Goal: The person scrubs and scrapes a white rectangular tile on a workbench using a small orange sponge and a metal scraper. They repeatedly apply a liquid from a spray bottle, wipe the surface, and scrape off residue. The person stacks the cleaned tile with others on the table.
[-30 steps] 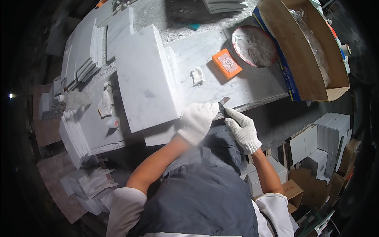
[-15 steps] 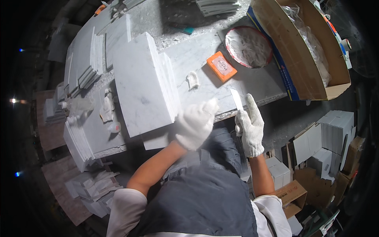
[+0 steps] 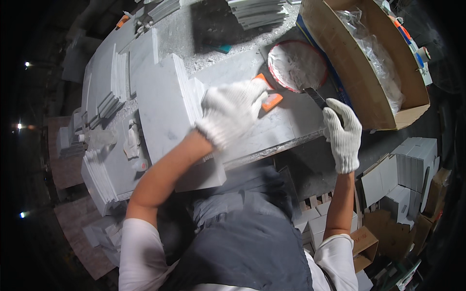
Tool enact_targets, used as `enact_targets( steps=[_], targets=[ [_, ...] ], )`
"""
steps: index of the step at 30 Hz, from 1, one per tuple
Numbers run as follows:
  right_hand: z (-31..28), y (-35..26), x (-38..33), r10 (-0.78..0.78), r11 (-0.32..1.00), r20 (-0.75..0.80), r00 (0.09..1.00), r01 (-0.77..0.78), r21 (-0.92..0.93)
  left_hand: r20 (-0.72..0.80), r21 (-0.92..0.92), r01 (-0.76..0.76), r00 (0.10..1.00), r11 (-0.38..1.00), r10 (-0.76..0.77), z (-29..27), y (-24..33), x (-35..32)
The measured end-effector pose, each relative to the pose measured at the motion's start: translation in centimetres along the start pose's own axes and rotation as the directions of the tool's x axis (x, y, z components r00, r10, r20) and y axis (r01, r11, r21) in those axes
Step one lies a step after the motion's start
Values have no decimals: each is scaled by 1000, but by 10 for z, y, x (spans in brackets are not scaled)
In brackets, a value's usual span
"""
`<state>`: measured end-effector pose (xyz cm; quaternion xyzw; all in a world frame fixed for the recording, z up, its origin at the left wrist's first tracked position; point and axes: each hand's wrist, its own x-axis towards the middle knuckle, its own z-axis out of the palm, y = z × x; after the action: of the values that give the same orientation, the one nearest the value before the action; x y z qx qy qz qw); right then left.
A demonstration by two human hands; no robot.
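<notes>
My right hand [image 3: 343, 136], in a white knit glove, grips a narrow putty knife [image 3: 315, 97]. Its dark-looking blade reaches to the near rim of a round, red-rimmed bowl [image 3: 270, 73] of white paste. My left hand [image 3: 233, 109], gloved too and smeared by motion, is over the pale marble slab [image 3: 272, 131] beside a stack of marble tiles [image 3: 162, 102]. Its fingers overlap an orange block [image 3: 273, 102] with a pale label, partly hiding it. Whether they touch or hold anything cannot be made out.
An open cardboard box [image 3: 361, 63] with clear plastic stands right of the bowl. More tile stacks [image 3: 104, 82] fill the left, near a clear bottle [image 3: 99, 138] and a crumpled white item [image 3: 132, 140]. White cartons [image 3: 412, 160] stand at lower right.
My right hand has moved right and forward, bringing the putty knife to the bowl. My left hand has moved forward and left, now covering where a small white piece lay. The view has shifted slightly.
</notes>
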<state>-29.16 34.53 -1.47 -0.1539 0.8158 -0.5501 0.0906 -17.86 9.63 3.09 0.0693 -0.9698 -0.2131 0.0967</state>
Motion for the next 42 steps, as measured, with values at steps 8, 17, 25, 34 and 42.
enact_targets(
  steps=[8,17,25,34,42],
  targets=[
    [-10,-16,64,-228,793,124,966,258,-552,268,375,-131,963,918,28,29,-16,98],
    [22,-5,89,-161,781,211,964,255,-570,381,334,-17,917,942,-118,31,-18,114],
    [-10,-33,18,-127,962,-59,990,108,-253,-33,192,60,998,980,-55,-29,-83,20],
    [149,-10,-50,-59,987,396,916,113,-115,282,50,-61,958,997,45,-42,11,-145],
    [216,-16,-43,-17,843,419,908,238,-482,-3,-349,-40,999,936,42,-61,4,-198]
  ],
)
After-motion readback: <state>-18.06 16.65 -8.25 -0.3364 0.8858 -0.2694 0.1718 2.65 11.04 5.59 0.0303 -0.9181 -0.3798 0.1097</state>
